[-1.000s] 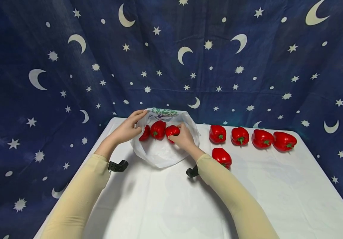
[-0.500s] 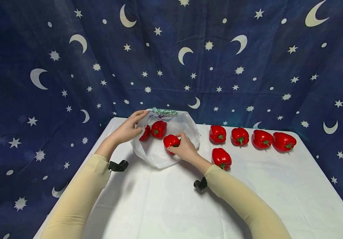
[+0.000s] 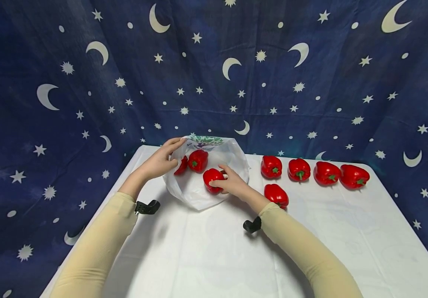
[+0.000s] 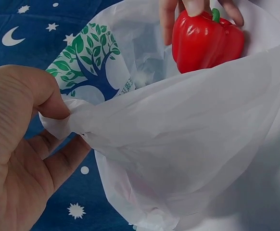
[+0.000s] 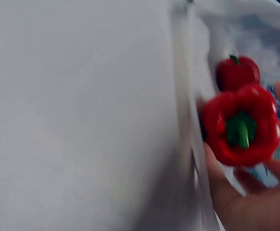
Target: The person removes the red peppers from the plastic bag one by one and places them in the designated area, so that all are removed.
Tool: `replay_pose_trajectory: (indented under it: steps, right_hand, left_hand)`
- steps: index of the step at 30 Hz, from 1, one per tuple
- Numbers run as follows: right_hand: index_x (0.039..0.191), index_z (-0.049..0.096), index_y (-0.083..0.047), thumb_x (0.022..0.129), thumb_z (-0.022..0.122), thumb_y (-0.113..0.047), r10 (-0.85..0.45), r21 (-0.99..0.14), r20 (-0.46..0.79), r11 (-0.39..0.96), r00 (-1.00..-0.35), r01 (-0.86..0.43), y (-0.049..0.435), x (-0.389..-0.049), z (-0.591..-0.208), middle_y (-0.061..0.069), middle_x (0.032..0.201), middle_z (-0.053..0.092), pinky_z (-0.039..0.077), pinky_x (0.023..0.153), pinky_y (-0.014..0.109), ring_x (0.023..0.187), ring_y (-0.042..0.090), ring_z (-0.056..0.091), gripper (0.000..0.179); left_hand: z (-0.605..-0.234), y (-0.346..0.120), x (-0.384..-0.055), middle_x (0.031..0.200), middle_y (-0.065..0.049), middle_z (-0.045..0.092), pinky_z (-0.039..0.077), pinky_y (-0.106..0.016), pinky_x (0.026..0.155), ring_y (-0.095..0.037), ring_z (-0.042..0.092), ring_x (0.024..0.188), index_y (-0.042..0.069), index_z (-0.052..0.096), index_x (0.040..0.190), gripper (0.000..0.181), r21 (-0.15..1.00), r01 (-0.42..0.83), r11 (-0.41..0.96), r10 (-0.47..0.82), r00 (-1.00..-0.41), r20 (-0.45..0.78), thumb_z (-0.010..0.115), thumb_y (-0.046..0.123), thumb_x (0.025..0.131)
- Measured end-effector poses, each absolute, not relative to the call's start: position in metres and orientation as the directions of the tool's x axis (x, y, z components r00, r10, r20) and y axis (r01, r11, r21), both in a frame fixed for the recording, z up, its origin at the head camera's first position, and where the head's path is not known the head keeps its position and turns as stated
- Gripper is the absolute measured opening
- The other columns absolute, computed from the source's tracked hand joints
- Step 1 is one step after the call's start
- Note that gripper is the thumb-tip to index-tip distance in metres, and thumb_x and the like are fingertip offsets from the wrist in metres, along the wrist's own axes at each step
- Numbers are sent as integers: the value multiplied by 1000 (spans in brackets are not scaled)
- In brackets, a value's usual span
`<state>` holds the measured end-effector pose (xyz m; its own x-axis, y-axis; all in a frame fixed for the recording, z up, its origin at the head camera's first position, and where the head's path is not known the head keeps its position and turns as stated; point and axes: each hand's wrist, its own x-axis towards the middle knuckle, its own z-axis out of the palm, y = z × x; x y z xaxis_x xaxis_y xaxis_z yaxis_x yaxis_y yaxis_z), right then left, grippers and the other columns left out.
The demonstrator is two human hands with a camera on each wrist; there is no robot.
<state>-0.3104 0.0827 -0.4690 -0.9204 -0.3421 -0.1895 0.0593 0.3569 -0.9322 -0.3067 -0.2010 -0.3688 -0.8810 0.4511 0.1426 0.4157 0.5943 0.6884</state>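
Dark blue cloth backdrop [image 3: 206,16], lightly creased, printed with pale crescents [image 3: 225,68], stars [image 3: 197,38] and dots [image 3: 184,54]; hangs behind the worktop's [image 3: 199,260] far edge and past its left and right edges. Worktop white, faint fold lines, far corners rounded. Soft shadow [image 3: 134,248] toward left edge.

- Red peppers [image 4: 197,45]: smooth, very glossy skins with bright highlights, like polished plastic.
- Green stems [image 5: 244,134]: duller than the skins around them.
- Bag [image 4: 188,125]: thin white plastic film, partly see-through, creased, softly shiny.
- Tree print [image 4: 94,72]: flat green and blue colour on the film.
- Tabletop [image 3: 199,260]: smooth white surface, lightly creased, faint sheen.
- Backdrop [image 3: 206,25]: dark blue cloth, matt, gently rippled.
- Sleeves [image 3: 94,240]: matt, pale yellow knit-like cloth, finely wrinkled.
- Wrist mounts [image 3: 147,207]: black, plastic-looking.
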Motion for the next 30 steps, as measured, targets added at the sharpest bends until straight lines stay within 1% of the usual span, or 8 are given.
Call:
replay_pose_trajectory:
  steps: [2, 5, 9, 12, 16, 21, 26, 30]
  right_hand:
    - [161, 32, -16, 87, 78, -30, -386, -944, -233, 309, -893, 112, 86, -316, -466, 16, 158, 35, 57, 86, 42, 129, 33, 49, 88]
    - [161, 35, -19, 88, 75, -27, -433, -941, -292, 287, -853, 177, 90, -324, -461, 14, 160, 32, 57, 88, 42, 127, 31, 50, 84]
    - [161, 36, -19, 90, 72, -23, -496, -936, -329, 285, -804, 207, 92, -333, -455, 10, 162, 30, 55, 91, 45, 129, 30, 49, 79]
    - [160, 37, -19, 91, 70, -20, -526, -933, -344, 282, -778, 222, 95, -338, -454, 10, 159, 32, 55, 92, 47, 130, 31, 48, 77]
    - [159, 40, -19, 90, 70, -17, -535, -928, -361, 284, -764, 240, 97, -343, -455, 11, 154, 38, 55, 91, 47, 129, 32, 49, 75]
    - [158, 42, -19, 89, 71, -17, -545, -926, -365, 293, -755, 237, 99, -348, -457, 11, 152, 40, 56, 90, 46, 128, 33, 50, 75]
    - [156, 44, -18, 89, 70, -16, -546, -926, -366, 296, -753, 236, 98, -350, -457, 12, 149, 42, 57, 88, 46, 126, 33, 51, 73]
    - [155, 45, -16, 89, 69, -16, -545, -927, -358, 304, -758, 219, 98, -349, -456, 13, 147, 44, 56, 88, 46, 122, 32, 54, 70]
  left_hand:
    - [-369, -201, -307, 165, -7, 23, 39, -52, 107, -30, 33, 141, 15, 30, 163, 74, 686, 414, 598, 451, -882, 139, 50, -2, 93]
    - [-368, -201, -307, 165, -7, 22, 39, -52, 106, -30, 33, 141, 15, 30, 163, 74, 685, 413, 601, 452, -882, 134, 50, -2, 93]
    - [-367, -201, -307, 165, -8, 23, 40, -52, 107, -30, 32, 142, 15, 30, 163, 74, 685, 405, 606, 446, -886, 129, 50, -2, 93]
    - [-367, -201, -306, 165, -8, 23, 40, -52, 106, -30, 33, 142, 15, 30, 163, 74, 685, 399, 609, 443, -888, 123, 51, -1, 93]
    - [-368, -200, -306, 165, -8, 23, 39, -52, 107, -29, 33, 142, 15, 30, 163, 74, 685, 401, 609, 446, -887, 123, 51, -1, 93]
    - [-368, -200, -306, 165, -8, 23, 38, -54, 109, -30, 32, 143, 15, 30, 163, 74, 683, 399, 612, 445, -887, 120, 50, -2, 93]
    - [-368, -200, -306, 165, -8, 23, 37, -54, 111, -30, 32, 143, 16, 29, 163, 75, 683, 395, 614, 444, -889, 115, 51, -1, 94]
    - [-368, -200, -306, 165, -8, 23, 37, -55, 110, -30, 31, 144, 16, 29, 163, 75, 684, 394, 614, 446, -888, 111, 50, -1, 94]
